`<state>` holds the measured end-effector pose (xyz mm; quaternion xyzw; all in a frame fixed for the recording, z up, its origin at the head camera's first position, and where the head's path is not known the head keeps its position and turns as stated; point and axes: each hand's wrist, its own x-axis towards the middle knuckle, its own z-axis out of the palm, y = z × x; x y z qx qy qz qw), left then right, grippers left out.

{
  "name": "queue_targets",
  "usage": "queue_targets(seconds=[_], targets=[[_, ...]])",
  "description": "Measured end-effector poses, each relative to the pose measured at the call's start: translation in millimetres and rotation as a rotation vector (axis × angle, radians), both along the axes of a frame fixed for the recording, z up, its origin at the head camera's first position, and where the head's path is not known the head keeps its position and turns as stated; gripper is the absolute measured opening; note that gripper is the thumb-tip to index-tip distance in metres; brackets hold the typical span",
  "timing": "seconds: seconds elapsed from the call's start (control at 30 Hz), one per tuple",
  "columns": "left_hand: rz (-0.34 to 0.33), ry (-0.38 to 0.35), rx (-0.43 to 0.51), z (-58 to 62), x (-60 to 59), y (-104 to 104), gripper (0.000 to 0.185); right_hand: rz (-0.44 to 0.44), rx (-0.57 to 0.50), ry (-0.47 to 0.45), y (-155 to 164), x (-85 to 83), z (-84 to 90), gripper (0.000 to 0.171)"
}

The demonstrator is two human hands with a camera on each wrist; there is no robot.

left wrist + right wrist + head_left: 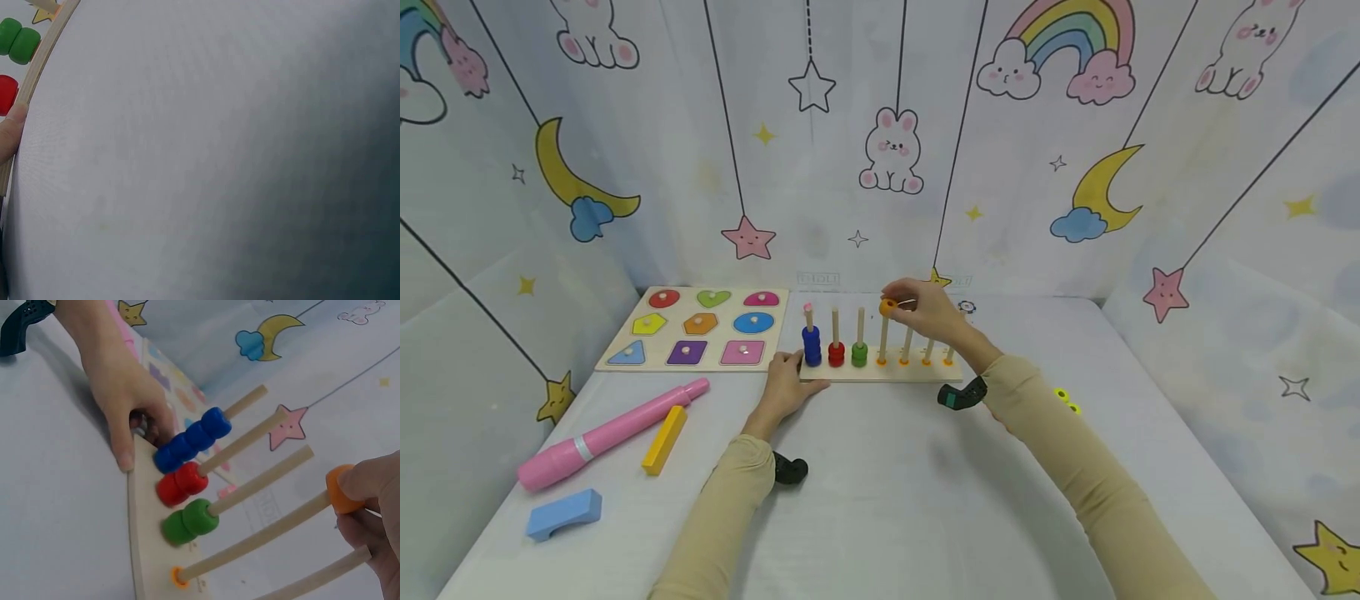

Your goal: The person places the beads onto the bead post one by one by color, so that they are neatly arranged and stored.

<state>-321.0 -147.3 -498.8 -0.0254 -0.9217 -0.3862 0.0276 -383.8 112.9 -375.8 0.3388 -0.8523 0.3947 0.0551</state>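
A wooden peg board (pixel 880 374) stands on the white table with several upright pegs. Blue beads (pixel 811 345), red beads (pixel 836 353) and green beads (pixel 859 354) sit on its three left pegs. My right hand (pixel 925 310) pinches an orange bead (pixel 888 307) at the top of the fourth peg (pixel 262 534); the same orange bead (pixel 340 489) shows in the right wrist view. My left hand (pixel 786 387) grips the board's left front corner, thumb on its edge (pixel 125 459). In the left wrist view only a fingertip (pixel 9 134) beside the board edge (pixel 37 65) shows.
A shape puzzle board (pixel 700 329) lies at the back left. A pink cylinder (pixel 606 433), a yellow bar (pixel 664 439) and a blue block (pixel 563 512) lie at the front left. Small yellow-green pieces (pixel 1065 400) sit right of my right forearm. Patterned walls enclose the table.
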Motion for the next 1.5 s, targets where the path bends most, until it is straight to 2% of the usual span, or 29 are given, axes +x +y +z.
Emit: queue_targets(seconds=[0.17,0.33,0.53,0.77,0.93,1.13,1.3,1.5], targets=[[0.008,-0.012,-0.005,0.3,-0.5,0,0.084,0.012,0.001,0.002,0,0.2,-0.1,0.028],[0.006,-0.018,0.002,1.0,0.0,1,0.085,-0.023,0.024,0.036,5,-2.5,-0.7,0.030],[0.011,-0.013,-0.011,0.7,0.0,0,0.085,-0.037,-0.030,0.042,20,-6.7,2.3,0.030],[0.007,-0.021,-0.015,-1.9,-1.9,-2,0.085,-0.109,-0.088,0.047,52,-8.5,5.0,0.027],[0.005,-0.024,-0.022,-3.2,-2.4,-1,0.085,-0.194,-0.120,0.040,84,-9.3,2.3,0.029],[0.006,-0.022,-0.025,-4.1,-2.8,-1,0.086,-0.301,-0.067,0.000,126,-4.2,-11.7,0.030],[0.000,-0.011,-0.022,-3.1,-2.2,-2,0.085,-0.313,-0.014,-0.057,157,5.7,-31.1,0.032],[-0.008,-0.007,-0.026,-2.7,-0.7,-2,0.085,-0.294,0.038,-0.143,181,28.1,-55.7,0.032]])
